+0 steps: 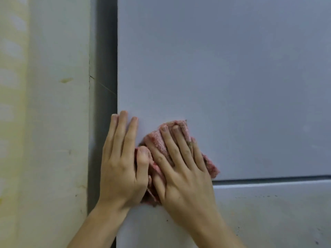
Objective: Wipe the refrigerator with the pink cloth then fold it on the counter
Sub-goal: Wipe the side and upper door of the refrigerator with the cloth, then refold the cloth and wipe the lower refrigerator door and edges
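Note:
The refrigerator (223,77) fills the right of the head view as a pale grey-white door. A bunched pink cloth (158,138) is pressed against the door near its lower left corner. My right hand (180,169) lies flat on top of the cloth with fingers spread, pinning it to the door. My left hand (121,163) rests flat on the door by its left edge, its thumb touching the cloth's left side. Most of the cloth is hidden under my hands.
A horizontal seam (268,179) separates the upper door from a lower door (268,212) speckled with small dark spots. A dark gap (103,68) runs down the fridge's left side. A cream wall (53,104) with a yellowish stain stands to the left.

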The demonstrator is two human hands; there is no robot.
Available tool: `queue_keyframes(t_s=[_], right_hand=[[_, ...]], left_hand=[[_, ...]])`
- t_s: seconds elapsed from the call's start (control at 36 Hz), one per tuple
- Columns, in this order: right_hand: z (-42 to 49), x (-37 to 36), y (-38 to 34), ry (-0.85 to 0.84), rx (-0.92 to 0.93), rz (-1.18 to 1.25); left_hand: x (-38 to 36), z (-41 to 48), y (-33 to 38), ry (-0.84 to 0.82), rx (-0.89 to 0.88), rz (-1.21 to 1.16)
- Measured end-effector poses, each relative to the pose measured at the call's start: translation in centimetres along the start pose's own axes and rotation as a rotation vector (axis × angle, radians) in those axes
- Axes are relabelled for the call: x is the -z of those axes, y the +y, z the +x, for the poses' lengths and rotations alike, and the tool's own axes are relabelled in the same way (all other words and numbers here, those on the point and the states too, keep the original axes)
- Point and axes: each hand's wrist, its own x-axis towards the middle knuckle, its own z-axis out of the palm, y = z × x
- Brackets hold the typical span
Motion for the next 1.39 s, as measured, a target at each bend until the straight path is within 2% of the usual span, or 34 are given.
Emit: queue_keyframes(t_s=[0.08,0.19,0.25,0.31,0.36,0.42,0.5,0.56,0.67,0.81,0.86,1.03,1.08,1.14,1.19,1.28,1.33,1.39], right_hand=[[-1.4,1.4,4.0,0.036,-0.102,-0.078],[-2.5,3.9,10.3,0.08,-0.507,-0.107],[-2.1,4.0,10.4,0.063,-0.645,-0.09],[-1.1,3.4,8.9,0.084,-0.695,-0.061],[-0.5,2.4,6.4,0.119,-0.596,-0.033],[-0.9,1.0,2.7,0.144,-0.363,-0.008],[-1.4,-0.8,-3.2,0.066,-0.1,0.117],[-1.5,-1.4,-5.1,0.033,-0.066,0.147],[-1.2,-1.1,-3.7,0.03,-0.029,0.166],[-1.8,0.0,0.4,0.094,-0.119,0.122],[-2.6,0.8,2.7,0.11,-0.157,0.057],[-5.4,3.6,10.4,0.144,-0.315,-0.032],[-6.5,4.8,13.5,0.122,-0.379,-0.036],[-7.6,6.1,16.7,0.121,-0.481,-0.033],[-8.7,7.3,19.8,0.106,-0.549,-0.019],[-10.8,8.8,23.5,0.157,-0.662,0.116],[-11.4,10.0,24.2,0.242,-0.889,0.278],[-12.3,10.0,23.4,0.25,-1.092,0.286]], left_hand=[[-0.3,-0.2,0.3,-0.009,0.0,0.055],[-0.2,-0.2,0.6,-0.025,0.01,0.019],[0.1,-0.2,0.6,-0.035,0.028,-0.023],[0.5,-0.3,0.8,-0.035,0.043,-0.077],[0.9,-0.4,0.9,-0.023,0.048,-0.137],[1.1,-0.4,0.9,0.0,0.042,-0.186],[1.2,-0.4,1.0,0.043,0.033,-0.223],[1.1,-0.6,1.2,0.055,0.049,-0.239],[0.4,-1.1,1.1,0.047,0.059,-0.221],[-1.2,-2.1,0.8,0.065,-0.028,0.067],[-2.0,-2.7,0.6,0.054,-0.042,0.105],[-4.2,-3.6,0.0,0.001,0.027,0.021],[-4.9,-3.9,-0.4,-0.009,0.13,0.0],[-5.2,-4.5,-0.7,0.022,0.315,0.03],[-5.2,-5.1,-0.9,0.005,0.4,0.087],[-4.8,-4.6,-0.6,0.019,0.34,0.033],[-4.7,-4.1,-0.6,0.01,0.203,-0.048],[-4.8,-3.8,-0.8,-0.007,0.093,-0.044]])
